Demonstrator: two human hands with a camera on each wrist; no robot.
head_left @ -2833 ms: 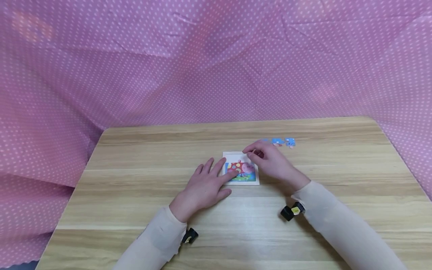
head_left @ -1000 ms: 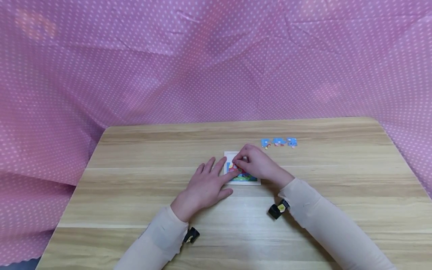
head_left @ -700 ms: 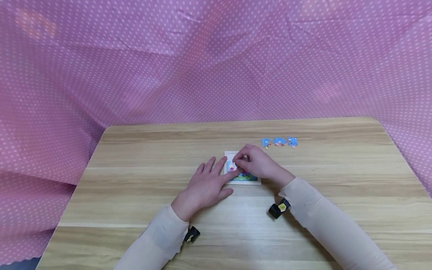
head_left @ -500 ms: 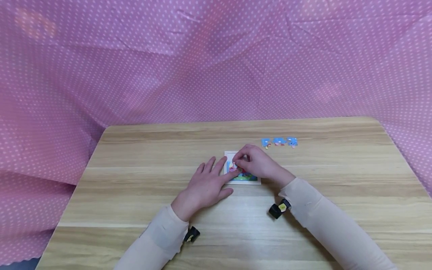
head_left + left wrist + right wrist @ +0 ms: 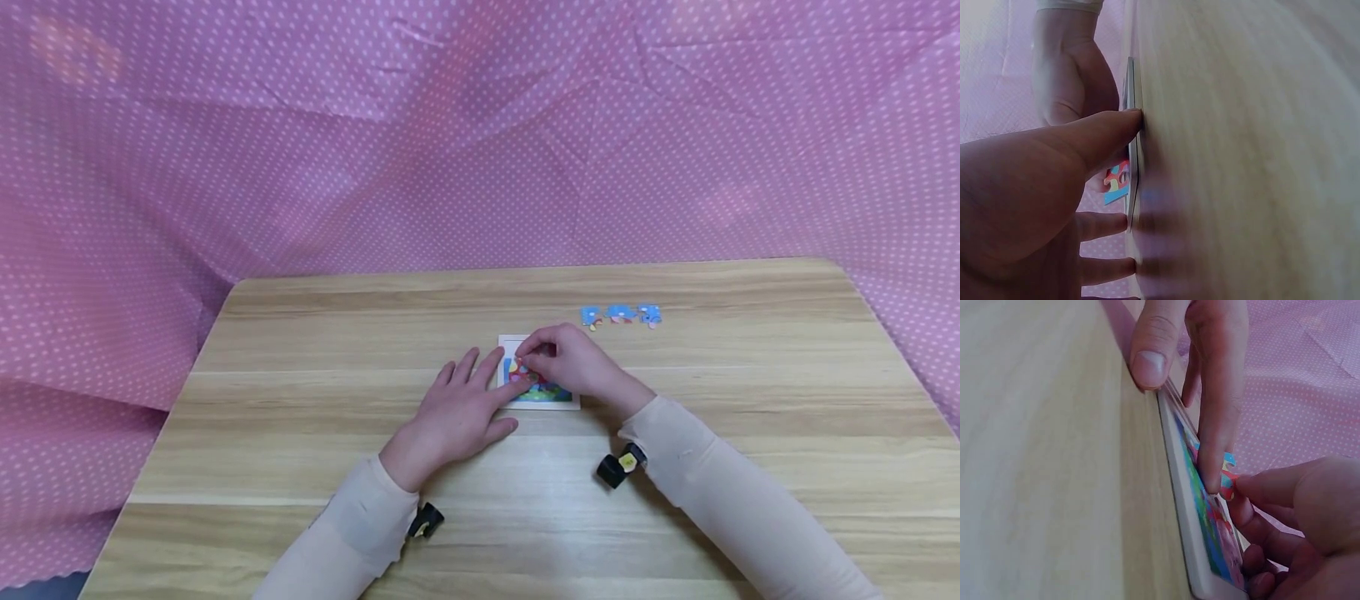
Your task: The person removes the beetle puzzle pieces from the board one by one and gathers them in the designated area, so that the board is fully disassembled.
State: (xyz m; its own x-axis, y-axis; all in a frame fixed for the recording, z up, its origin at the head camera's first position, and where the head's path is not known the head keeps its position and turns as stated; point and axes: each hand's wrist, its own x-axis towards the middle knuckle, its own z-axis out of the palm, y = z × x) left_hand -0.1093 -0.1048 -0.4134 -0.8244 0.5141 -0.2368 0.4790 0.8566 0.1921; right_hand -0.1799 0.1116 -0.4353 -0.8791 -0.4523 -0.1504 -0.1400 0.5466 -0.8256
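Note:
A small jigsaw puzzle in a white frame (image 5: 555,407) lies on the table, its lower part filled with a colourful picture. My left hand (image 5: 452,421) is spread flat at the frame's left side, fingers straight; its index finger rests on the picture. My right hand (image 5: 573,360) pinches a red and blue puzzle piece (image 5: 1229,486) between thumb and fingers. In the left wrist view that puzzle piece (image 5: 1116,182) stands tilted up from the frame, close to my left fingers. My right hand hides the frame's upper right part from the head view.
Three loose blue puzzle pieces (image 5: 620,314) lie in a row behind the frame to the right. The wooden table (image 5: 315,333) ends at a pink dotted curtain (image 5: 480,150). A black wrist camera sits on each sleeve.
Since the oldest frame my right hand has moved left and slightly nearer, from the frame's top right corner over the picture. Lately the pinched piece shifts and tilts slightly. My left hand stays put.

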